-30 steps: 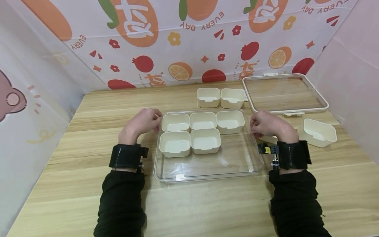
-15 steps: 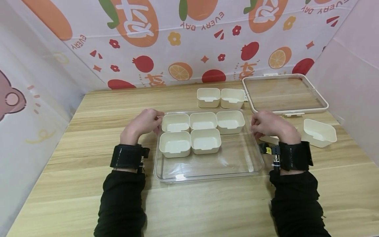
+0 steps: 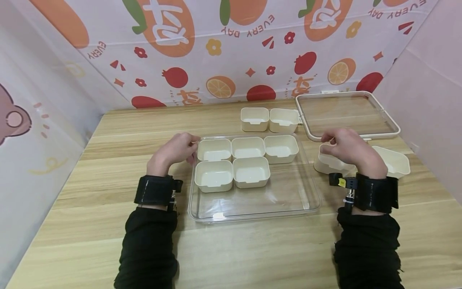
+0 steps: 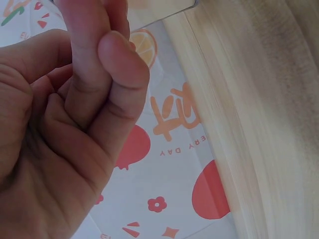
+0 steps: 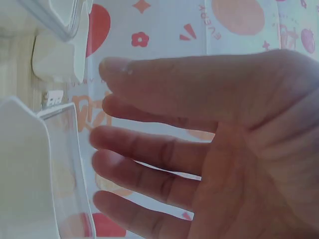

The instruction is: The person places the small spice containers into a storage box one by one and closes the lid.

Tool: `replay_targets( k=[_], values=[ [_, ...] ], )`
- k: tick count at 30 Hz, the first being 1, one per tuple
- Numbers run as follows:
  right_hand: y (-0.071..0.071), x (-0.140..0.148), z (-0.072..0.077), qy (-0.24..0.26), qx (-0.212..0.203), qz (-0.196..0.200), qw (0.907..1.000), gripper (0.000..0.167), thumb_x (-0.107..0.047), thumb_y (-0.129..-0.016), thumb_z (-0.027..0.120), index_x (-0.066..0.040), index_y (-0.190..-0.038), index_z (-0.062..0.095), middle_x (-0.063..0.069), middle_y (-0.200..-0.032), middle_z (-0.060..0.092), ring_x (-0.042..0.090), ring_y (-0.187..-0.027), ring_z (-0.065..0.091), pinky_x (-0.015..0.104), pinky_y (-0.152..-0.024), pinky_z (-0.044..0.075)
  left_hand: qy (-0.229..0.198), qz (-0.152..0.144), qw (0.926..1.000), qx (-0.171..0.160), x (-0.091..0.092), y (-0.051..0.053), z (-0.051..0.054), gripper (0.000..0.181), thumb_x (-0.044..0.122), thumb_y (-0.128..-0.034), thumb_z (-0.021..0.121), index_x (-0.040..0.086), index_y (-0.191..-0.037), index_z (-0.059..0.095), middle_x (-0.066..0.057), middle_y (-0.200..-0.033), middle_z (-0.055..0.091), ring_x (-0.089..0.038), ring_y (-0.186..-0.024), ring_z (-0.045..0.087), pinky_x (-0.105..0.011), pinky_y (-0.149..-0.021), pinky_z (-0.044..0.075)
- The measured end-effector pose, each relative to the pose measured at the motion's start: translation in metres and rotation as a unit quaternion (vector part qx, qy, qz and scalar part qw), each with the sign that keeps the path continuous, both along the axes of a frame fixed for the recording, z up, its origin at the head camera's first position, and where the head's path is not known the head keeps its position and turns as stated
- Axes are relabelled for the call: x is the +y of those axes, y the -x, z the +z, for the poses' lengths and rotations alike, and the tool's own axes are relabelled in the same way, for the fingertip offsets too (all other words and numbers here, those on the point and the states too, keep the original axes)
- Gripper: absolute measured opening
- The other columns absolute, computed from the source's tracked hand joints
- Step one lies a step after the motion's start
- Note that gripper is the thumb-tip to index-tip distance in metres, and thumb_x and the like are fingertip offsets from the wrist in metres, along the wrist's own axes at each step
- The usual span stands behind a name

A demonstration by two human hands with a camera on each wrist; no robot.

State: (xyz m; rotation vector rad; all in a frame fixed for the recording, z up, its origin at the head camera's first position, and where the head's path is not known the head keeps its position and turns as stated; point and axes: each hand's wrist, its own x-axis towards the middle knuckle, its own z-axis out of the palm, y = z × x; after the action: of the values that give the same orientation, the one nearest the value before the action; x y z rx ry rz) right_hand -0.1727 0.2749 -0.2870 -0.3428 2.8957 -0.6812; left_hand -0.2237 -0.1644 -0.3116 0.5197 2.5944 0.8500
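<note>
My left hand grips the left rim of a clear plastic tray near its far corner. Its curled fingers fill the left wrist view, with the tip of the grip cut off at the top. Several small cream boxes stand in the tray in two rows. My right hand hovers over a loose cream box to the right of the tray, partly hiding it. In the right wrist view its fingers are extended and apart from the thumb, with nothing between them.
Two cream boxes stand side by side behind the tray. A clear lid with a cream frame lies at the back right. Another cream box sits at the far right. A printed cloth hangs behind the table.
My right hand has left the tray's right rim and moved right, up over the loose cream box. The left hand and the tray stay nearly in place.
</note>
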Motion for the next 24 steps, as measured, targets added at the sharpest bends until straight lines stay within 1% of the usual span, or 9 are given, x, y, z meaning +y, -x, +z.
replay_targets(
  k=[3, 6, 10, 12, 17, 24],
  values=[
    [0.0, 0.005, 0.0, -0.01, -0.014, -0.01, 0.9998, 0.035, -0.011, -0.091, 0.067, 0.011, -0.118, 0.062, 0.035, -0.121, 0.059, 0.051, -0.113, 0.053, 0.061, -0.091, 0.043, 0.0, 0.001, 1.0, -0.005, 0.0, 0.0, 0.0, 0.045, -0.001, -0.1025, 0.037, -0.014, -0.145, 0.044, -0.01, -0.072, 0.067, -0.028, -0.064, 0.07, -0.037, -0.073, 0.057],
    [0.001, 0.01, -0.001, -0.019, -0.028, -0.017, 0.9993, 0.044, -0.013, -0.092, 0.068, 0.012, -0.126, 0.057, 0.038, -0.131, 0.05, 0.054, -0.121, 0.046, 0.064, -0.098, 0.037, 0.001, 0.001, 1.0, -0.007, 0.001, 0.0, 0.0, 0.045, -0.001, -0.1026, 0.037, -0.015, -0.145, 0.043, -0.011, -0.073, 0.067, -0.03, -0.065, 0.07, -0.037, -0.072, 0.057],
    [0.001, 0.014, -0.002, -0.022, -0.044, -0.025, 0.9985, 0.055, -0.014, -0.091, 0.069, 0.015, -0.133, 0.048, 0.04, -0.138, 0.043, 0.056, -0.13, 0.034, 0.066, -0.107, 0.026, 0.005, 0.001, 1.0, -0.006, 0.0, 0.001, 0.0, 0.045, 0.0, -0.1025, 0.037, -0.016, -0.144, 0.043, -0.012, -0.074, 0.067, -0.03, -0.066, 0.071, -0.036, -0.071, 0.057],
    [0.002, 0.014, -0.002, -0.02, -0.054, -0.028, 0.998, 0.06, -0.015, -0.091, 0.07, 0.016, -0.137, 0.044, 0.04, -0.141, 0.04, 0.058, -0.133, 0.03, 0.067, -0.108, 0.023, 0.007, 0.003, 1.0, -0.005, 0.0, 0.001, 0.001, 0.045, 0.0, -0.1026, 0.037, -0.016, -0.144, 0.043, -0.012, -0.074, 0.068, -0.03, -0.066, 0.071, -0.036, -0.071, 0.057],
    [0.001, 0.016, -0.005, -0.017, -0.077, -0.035, 0.9963, 0.07, -0.018, -0.09, 0.07, 0.016, -0.142, 0.037, 0.04, -0.144, 0.036, 0.059, -0.133, 0.025, 0.069, -0.107, 0.023, 0.011, 0.005, 0.9999, -0.006, 0.0, 0.0, 0.001, 0.045, 0.0, -0.1027, 0.037, -0.015, -0.144, 0.043, -0.012, -0.074, 0.067, -0.03, -0.066, 0.07, -0.036, -0.072, 0.056],
    [0.0, 0.017, -0.011, -0.019, -0.117, -0.032, 0.9924, 0.083, -0.023, -0.09, 0.073, 0.012, -0.15, 0.03, 0.04, -0.15, 0.028, 0.056, -0.137, 0.026, 0.071, -0.106, 0.027, 0.013, 0.006, 0.9999, -0.004, 0.0, 0.0, 0.0, 0.046, 0.001, -0.1029, 0.037, -0.015, -0.146, 0.042, -0.01, -0.072, 0.067, -0.029, -0.066, 0.07, -0.037, -0.074, 0.056]
  ],
)
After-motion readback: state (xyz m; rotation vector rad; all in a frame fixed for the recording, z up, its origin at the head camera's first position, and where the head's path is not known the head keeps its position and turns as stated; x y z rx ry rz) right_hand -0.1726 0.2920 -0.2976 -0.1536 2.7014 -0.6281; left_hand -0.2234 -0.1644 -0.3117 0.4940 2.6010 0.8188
